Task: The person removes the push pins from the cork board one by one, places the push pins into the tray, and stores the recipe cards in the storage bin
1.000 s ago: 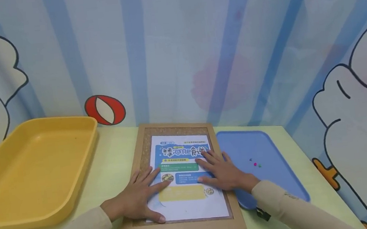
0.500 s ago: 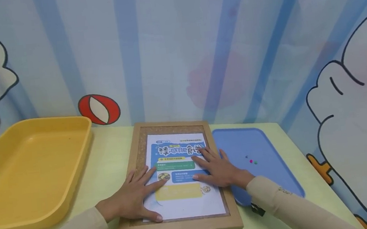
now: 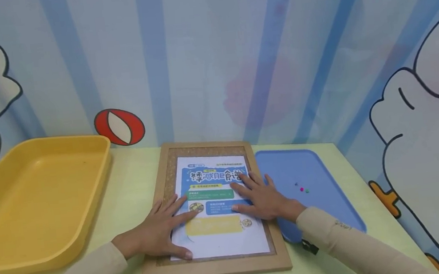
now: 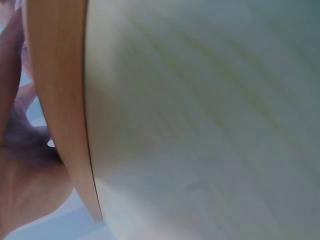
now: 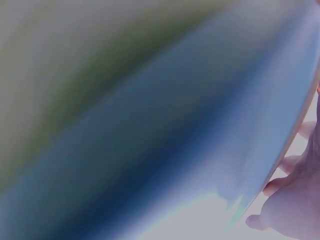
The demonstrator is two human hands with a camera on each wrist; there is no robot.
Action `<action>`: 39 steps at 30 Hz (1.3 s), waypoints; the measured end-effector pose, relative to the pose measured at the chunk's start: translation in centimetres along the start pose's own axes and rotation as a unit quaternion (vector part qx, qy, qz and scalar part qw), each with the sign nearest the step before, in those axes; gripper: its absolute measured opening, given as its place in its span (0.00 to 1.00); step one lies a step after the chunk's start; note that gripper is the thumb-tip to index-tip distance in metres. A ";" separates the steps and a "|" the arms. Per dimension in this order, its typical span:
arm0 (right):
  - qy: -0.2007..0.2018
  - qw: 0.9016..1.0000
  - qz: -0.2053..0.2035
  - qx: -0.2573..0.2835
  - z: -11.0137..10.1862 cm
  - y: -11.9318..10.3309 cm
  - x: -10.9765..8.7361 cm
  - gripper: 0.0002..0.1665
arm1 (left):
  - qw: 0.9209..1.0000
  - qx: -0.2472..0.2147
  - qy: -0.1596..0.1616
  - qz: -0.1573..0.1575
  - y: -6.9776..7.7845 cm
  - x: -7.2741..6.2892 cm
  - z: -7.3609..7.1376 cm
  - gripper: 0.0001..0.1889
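A printed paper sheet (image 3: 219, 246) with coloured blocks and Chinese lettering lies on a cork board with a wooden frame (image 3: 217, 269). My left hand (image 3: 155, 233) rests on its left side, fingers spread, thumb near the sheet's lower left corner. Opposite it, my right hand (image 3: 265, 199) lies flat with spread fingers across the sheet's right edge and the frame. Neither hand grips anything. In the left wrist view, the frame's wooden side (image 4: 60, 80) stands beside the hand. The right wrist view has the hand (image 5: 295, 195) at its right edge.
A yellow tray (image 3: 90, 204) stands on the pale table at the left. Under my right forearm is a blue tray (image 3: 330, 196) holding several small coloured push pins (image 3: 302, 189), partly beside the board. A striped cartoon curtain (image 3: 196, 68) hangs behind the table.
The head view has shifted slightly. Both hands keep their places on the sheet and board, with no visible movement of the paper.
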State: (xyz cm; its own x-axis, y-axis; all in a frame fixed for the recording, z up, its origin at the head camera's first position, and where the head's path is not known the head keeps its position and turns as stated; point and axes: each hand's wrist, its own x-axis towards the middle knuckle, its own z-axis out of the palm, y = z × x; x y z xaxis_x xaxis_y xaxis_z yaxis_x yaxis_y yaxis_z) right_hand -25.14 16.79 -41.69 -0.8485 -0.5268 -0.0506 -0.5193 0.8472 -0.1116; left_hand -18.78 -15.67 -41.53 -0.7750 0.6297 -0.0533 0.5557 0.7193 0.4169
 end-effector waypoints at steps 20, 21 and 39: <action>0.004 0.996 0.075 0.043 -1.0 -1.8 1.4 0.42 | 0.996 0.083 0.011 -0.042 0.8 -1.1 0.2 0.54; 0.004 0.996 0.080 0.046 -1.1 -1.9 1.6 0.42 | 0.995 0.085 0.010 -0.045 0.8 -1.1 0.2 0.54; 0.067 0.956 0.243 0.150 -4.3 -3.0 6.3 0.43 | 0.995 0.084 0.008 -0.056 0.9 -1.0 0.2 0.54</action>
State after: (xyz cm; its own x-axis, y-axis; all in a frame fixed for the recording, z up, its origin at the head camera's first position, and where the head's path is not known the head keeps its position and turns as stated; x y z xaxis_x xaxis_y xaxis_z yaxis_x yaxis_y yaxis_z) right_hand -29.38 11.24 -37.38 -0.9980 -0.0448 -0.0437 -0.0244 0.9215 -0.3877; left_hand -17.44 -15.61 -41.26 -0.8390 0.5389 -0.0752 0.5068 0.8242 0.2525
